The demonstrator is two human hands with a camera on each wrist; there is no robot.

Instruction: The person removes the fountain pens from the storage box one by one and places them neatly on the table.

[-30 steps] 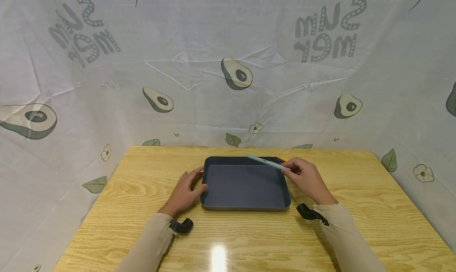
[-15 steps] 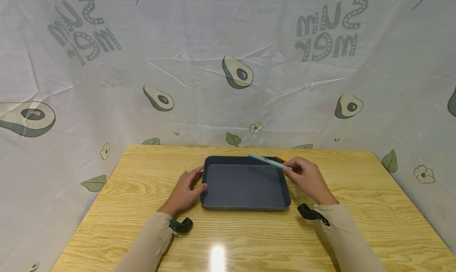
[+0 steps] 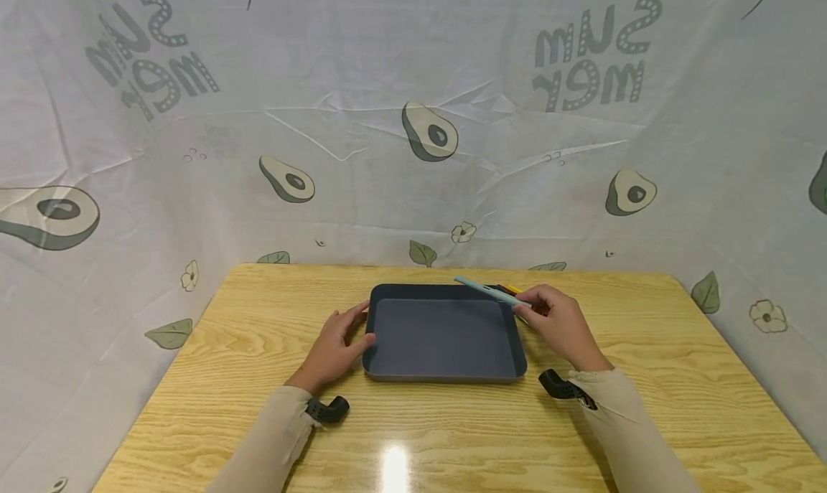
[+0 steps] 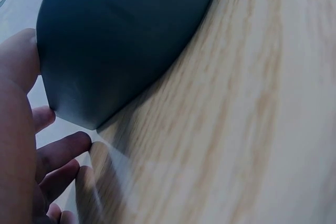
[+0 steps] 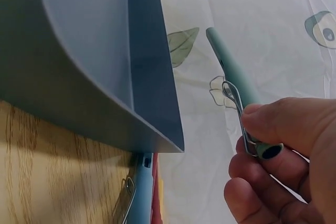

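In the head view, a dark grey-blue rectangular tray [image 3: 446, 339] lies on the table. Its left side is touched by my left hand [image 3: 336, 346], with the thumb at the rim and loosely bent fingers along the outside. My right hand [image 3: 555, 321] is over the tray's far right corner. Between thumb and fingers it pinches one end of a light teal pen [image 5: 234, 72], raised off the table and slanting up over the tray's far edge. The right wrist view shows a wire clip and a dark round end on it.
Beside the tray's right wall lie a blue pen-like thing [image 5: 140, 192] with a wire clip, a red one [image 5: 155, 187] and a yellow one [image 3: 515, 289], partly hidden. A printed cloth [image 3: 362, 134] hangs behind the wooden table [image 3: 258, 321].
The teal pen has shifted slightly to the right and tilted a little in my right hand. My left hand and the tray look unmoved.
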